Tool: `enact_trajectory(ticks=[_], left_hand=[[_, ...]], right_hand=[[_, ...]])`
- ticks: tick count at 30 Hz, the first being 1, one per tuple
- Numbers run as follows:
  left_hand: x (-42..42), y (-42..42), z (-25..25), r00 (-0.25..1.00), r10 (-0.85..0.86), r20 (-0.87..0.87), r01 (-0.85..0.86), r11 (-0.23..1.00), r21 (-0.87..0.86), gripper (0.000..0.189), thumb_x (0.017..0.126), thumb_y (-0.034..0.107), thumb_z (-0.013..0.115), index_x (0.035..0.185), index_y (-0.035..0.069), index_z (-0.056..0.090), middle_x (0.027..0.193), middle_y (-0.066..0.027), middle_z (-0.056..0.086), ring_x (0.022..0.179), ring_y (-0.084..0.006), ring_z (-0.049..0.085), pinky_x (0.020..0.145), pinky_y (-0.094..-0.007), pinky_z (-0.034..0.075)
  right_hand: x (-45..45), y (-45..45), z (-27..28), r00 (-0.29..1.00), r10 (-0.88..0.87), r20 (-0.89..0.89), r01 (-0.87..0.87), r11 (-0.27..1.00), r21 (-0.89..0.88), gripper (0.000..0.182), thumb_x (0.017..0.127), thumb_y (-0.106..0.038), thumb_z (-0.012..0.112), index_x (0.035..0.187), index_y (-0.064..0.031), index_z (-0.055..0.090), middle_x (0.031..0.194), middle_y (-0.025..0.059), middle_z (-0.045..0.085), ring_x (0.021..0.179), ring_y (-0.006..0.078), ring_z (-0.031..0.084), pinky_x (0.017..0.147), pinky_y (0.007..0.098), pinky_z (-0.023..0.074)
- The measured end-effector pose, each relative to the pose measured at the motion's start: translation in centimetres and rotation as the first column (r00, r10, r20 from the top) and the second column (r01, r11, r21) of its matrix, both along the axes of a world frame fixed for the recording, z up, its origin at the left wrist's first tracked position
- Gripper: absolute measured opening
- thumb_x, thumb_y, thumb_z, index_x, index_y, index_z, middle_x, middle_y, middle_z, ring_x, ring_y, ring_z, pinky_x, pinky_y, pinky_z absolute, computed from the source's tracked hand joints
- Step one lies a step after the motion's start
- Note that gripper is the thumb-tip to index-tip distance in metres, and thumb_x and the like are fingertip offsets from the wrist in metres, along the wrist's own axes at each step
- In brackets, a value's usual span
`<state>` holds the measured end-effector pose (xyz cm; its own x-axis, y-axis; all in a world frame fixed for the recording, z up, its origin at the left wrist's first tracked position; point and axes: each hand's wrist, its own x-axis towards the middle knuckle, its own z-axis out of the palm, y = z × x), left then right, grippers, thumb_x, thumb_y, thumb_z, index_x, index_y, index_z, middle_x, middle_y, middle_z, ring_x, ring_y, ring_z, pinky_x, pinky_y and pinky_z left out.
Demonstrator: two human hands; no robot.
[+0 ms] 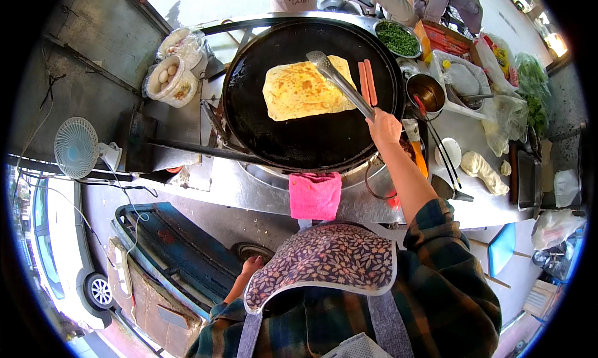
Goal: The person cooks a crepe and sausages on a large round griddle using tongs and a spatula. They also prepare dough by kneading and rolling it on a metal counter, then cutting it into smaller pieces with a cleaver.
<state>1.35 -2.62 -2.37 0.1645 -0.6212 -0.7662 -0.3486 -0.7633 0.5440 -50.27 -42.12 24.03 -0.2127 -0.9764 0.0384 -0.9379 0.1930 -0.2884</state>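
Observation:
My right hand (385, 128) grips the handle end of metal tongs (343, 84). Their perforated head lies over the upper right part of a browned, roughly rectangular egg flatbread (303, 89). Beneath the bread is a large round black griddle (280, 143). Two pink sausages (367, 83) lie side by side on it, just right of the bread and close to the tongs. Low at my left side, by the floral apron (327, 260), hangs my left hand (253, 264) with curled fingers. It is away from the counter, and its palm is hidden.
A pink towel (315, 196) hangs at the front edge. Right of the griddle stand a bowl of chopped greens (398, 39), a sauce pot (425, 94), an orange-handled scraper (416, 147) and dough (484, 172). Left are an egg tub (171, 80) and a fan (76, 147). People stand beyond.

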Motion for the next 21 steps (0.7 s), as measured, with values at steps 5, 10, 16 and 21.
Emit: enact_trajectory(ticks=[5, 10, 16, 21], left_hand=[[-3.3, -3.0, 3.3, 1.000, 0.017, 0.022, -0.018, 1.000, 0.026, 0.039, 0.093, 0.033, 0.059, 0.102, -0.004, 0.064, 0.081, -0.0062, 0.066, 0.073, -0.0143, 0.061, 0.066, -0.0297, 0.049], [-6.2, -5.6, 7.2, 0.997, 0.020, 0.075, -0.024, 0.998, 0.053, 0.037, 0.093, 0.031, 0.060, 0.104, -0.005, 0.062, 0.085, -0.0067, 0.066, 0.075, -0.0151, 0.061, 0.068, -0.0296, 0.050], [-5.8, -3.4, 6.3, 0.998, -0.002, 0.060, 0.003, 1.000, -0.008, 0.038, 0.093, 0.030, 0.060, 0.107, -0.005, 0.062, 0.087, -0.0069, 0.067, 0.077, -0.0154, 0.062, 0.070, -0.0316, 0.049], [-2.9, -0.4, 0.5, 0.997, 0.075, -0.002, -0.075, 0.997, -0.031, 0.039, 0.092, 0.032, 0.061, 0.108, -0.004, 0.063, 0.089, -0.0090, 0.068, 0.080, -0.0158, 0.063, 0.071, -0.0320, 0.049]], right_hand=[[-0.9, -0.3, 0.3, 1.000, -0.025, -0.015, 0.025, 1.000, -0.004, 0.031, 0.081, -0.028, 0.070, 0.105, -0.0088, 0.066, 0.085, 0.0140, 0.069, 0.083, 0.0331, 0.067, 0.073, 0.0437, 0.0520], [-2.2, -1.7, 1.3, 0.987, -0.123, 0.108, 0.131, 0.989, -0.070, 0.033, 0.076, -0.035, 0.073, 0.095, -0.0087, 0.068, 0.086, 0.0135, 0.068, 0.085, 0.0340, 0.065, 0.073, 0.0441, 0.0516], [-1.4, -2.8, -0.1, 0.991, -0.131, -0.006, 0.131, 0.989, 0.063, 0.030, 0.080, -0.030, 0.073, 0.101, -0.0110, 0.066, 0.091, 0.0128, 0.068, 0.088, 0.0333, 0.066, 0.074, 0.0444, 0.0519], [-1.5, -2.3, 1.4, 0.992, -0.124, -0.007, 0.124, 0.991, 0.050, 0.029, 0.080, -0.031, 0.072, 0.098, -0.0097, 0.066, 0.090, 0.0131, 0.069, 0.087, 0.0327, 0.066, 0.074, 0.0437, 0.0528]])
